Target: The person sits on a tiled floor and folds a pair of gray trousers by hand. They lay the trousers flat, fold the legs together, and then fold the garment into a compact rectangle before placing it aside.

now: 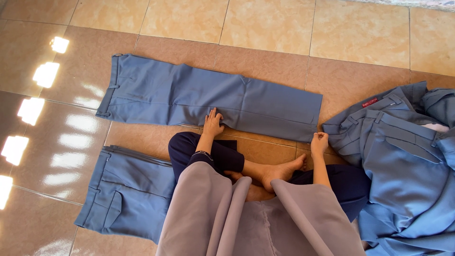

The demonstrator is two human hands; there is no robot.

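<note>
Head view, looking down: I see a pair of blue cotton trousers [208,97] laid flat and lengthwise on the glossy tan tiled floor [265,26], waistband out at nine o'clock, leg hems at three o'clock. My left hand [213,123] sits flat on the near edge of those trousers, about the middle of the leg, fingers spread and pressing the cloth, not pinching it. My right hand [319,141] is over at the hem corner, at four o'clock from the left; its fingers are curled in, touching the lower hem edge, though I cannot tell whether any cloth is caught in that grip. Crossed legs in dark navy fabric and a bare foot [280,171] lie between the two arms, under grey sleeves. At seven o'clock a second folded pair of blue trousers [125,192] rests on the floor, just beside the knee. At three to four o'clock, a rumpled heap of blue garments [403,166] lies near the right hand.
</note>
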